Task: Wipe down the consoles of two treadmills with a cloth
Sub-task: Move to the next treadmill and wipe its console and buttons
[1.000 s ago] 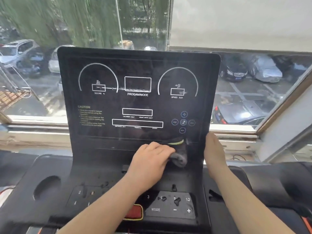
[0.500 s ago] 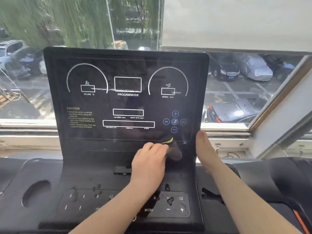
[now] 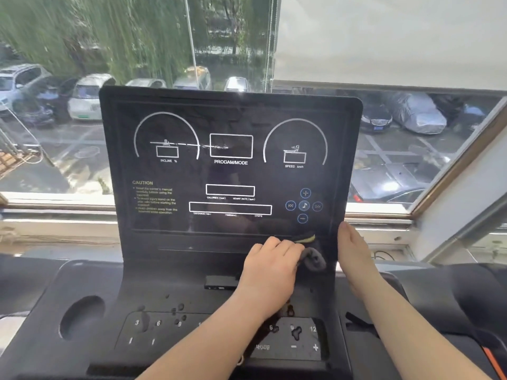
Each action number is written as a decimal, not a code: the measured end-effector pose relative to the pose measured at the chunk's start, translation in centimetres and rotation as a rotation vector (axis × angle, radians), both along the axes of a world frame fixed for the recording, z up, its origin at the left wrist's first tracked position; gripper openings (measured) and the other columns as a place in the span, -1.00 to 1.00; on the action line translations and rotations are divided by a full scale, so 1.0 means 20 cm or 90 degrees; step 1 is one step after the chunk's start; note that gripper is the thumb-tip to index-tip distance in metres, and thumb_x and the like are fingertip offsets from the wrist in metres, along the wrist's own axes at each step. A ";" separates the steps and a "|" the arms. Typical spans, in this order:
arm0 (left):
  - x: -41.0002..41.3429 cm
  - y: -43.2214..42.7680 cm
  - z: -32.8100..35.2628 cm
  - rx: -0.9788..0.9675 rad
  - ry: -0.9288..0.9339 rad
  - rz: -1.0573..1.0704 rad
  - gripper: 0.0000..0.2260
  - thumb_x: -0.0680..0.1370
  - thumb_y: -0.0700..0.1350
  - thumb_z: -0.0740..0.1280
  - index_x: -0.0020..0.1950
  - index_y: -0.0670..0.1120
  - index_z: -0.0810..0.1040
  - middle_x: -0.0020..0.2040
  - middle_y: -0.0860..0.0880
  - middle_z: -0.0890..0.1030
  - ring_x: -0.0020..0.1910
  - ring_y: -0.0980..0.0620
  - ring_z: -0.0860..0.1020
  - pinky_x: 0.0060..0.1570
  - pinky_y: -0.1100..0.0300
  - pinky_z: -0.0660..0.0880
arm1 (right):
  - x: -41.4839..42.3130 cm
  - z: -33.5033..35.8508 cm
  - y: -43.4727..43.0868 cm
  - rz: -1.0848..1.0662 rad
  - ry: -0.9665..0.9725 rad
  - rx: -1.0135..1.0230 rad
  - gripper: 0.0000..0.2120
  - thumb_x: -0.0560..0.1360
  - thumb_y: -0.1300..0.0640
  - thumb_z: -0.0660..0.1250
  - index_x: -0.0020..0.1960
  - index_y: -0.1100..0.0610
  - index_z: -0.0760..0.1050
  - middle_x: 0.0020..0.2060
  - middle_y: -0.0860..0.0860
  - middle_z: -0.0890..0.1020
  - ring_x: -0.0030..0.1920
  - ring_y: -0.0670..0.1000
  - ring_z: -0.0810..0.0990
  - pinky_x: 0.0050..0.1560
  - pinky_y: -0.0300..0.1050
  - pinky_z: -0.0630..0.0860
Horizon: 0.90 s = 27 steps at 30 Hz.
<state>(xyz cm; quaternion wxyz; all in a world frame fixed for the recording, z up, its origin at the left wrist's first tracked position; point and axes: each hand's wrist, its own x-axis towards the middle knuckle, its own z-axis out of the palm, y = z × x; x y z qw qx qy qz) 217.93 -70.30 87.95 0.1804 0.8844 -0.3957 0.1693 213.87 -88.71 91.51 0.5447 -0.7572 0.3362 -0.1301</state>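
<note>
Console (image 3: 230, 171), the black upright panel filling the frame's centre, gets its lower right strip rubbed by a dark cloth (image 3: 312, 257) bunched tight in the left hand (image 3: 270, 272), fingers clamped on it for pressure. Right hand (image 3: 354, 250) lies open against the panel's right edge, apparently steadying it. Compared with half a second earlier, both hands sit much as before; only the view has shifted.

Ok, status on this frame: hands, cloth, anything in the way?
Left hand pressing dark cloth on console lower right. Right hand bracing console's right edge. Droplets on keypad; nothing blocking.
</note>
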 end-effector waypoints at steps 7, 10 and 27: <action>0.16 0.57 0.00 -0.010 0.012 0.041 -0.72 0.51 -0.08 0.30 0.21 0.07 0.58 0.14 0.16 0.64 0.08 -0.04 0.56 -0.03 0.02 0.49 | -0.01 0.10 0.49 -0.074 -0.108 -0.178 -0.85 0.65 0.03 0.24 -0.10 -0.07 0.45 -0.11 -0.07 0.57 -0.11 -0.05 0.54 -0.06 -0.09 0.44; 0.23 0.83 0.00 -0.014 0.018 0.072 -0.70 0.50 -0.10 0.27 0.21 0.05 0.60 0.14 0.13 0.65 0.09 -0.06 0.57 -0.03 0.00 0.51 | 0.06 0.08 0.81 0.072 -0.107 -0.122 -0.77 0.64 0.08 0.32 -0.19 0.08 0.51 -0.32 0.03 0.57 -0.32 -0.12 0.47 -0.23 -0.24 0.42; -0.09 1.48 -0.35 -0.022 0.093 0.056 -0.63 0.43 0.00 0.47 0.23 0.10 0.63 0.09 0.15 0.61 -0.03 -0.07 0.55 -0.13 0.03 0.43 | -0.04 -0.16 1.36 0.112 0.072 0.082 -0.79 0.65 0.13 0.33 -0.14 0.14 0.62 -0.38 0.00 0.66 -0.41 -0.07 0.57 -0.26 -0.07 0.49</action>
